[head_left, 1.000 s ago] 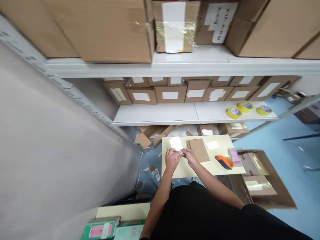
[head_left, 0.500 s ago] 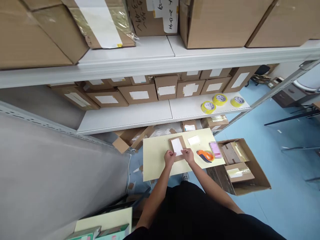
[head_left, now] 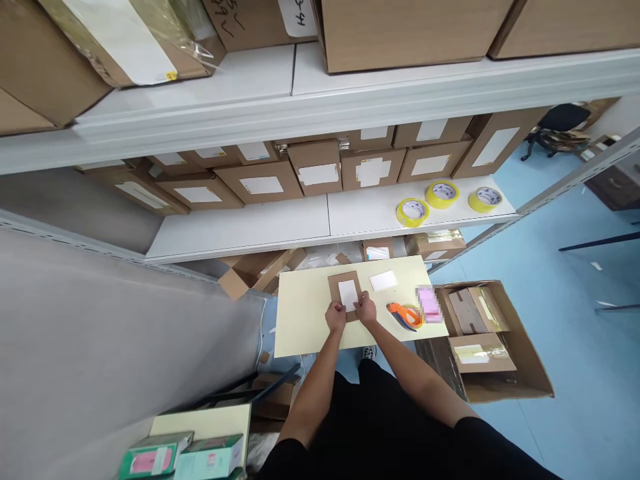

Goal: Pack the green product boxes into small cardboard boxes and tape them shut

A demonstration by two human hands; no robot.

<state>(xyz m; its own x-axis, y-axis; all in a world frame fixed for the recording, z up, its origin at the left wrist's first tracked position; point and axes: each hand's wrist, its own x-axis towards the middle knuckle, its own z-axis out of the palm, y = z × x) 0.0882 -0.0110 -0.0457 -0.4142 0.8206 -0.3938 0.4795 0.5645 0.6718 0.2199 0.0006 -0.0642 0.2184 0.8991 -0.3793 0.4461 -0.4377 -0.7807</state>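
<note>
With the white shelf facing you, your work on the pale yellow table looks about midway. The brown box lies flat a little left of the table's middle, its long axis running away from you, far end leaning slightly left. To its right, apart from it, the orange tape dispenser lies untouched. Your left hand and right hand each pinch a near corner of the white label. That label is over the box's upper face, so positioning seems nearly settled; smoothing and pressing it down probably remain, though whether any of it sticks cannot be told. It is longer than wide, its long axis matching the box's, its far short edge pointing toward the shelf.
</note>
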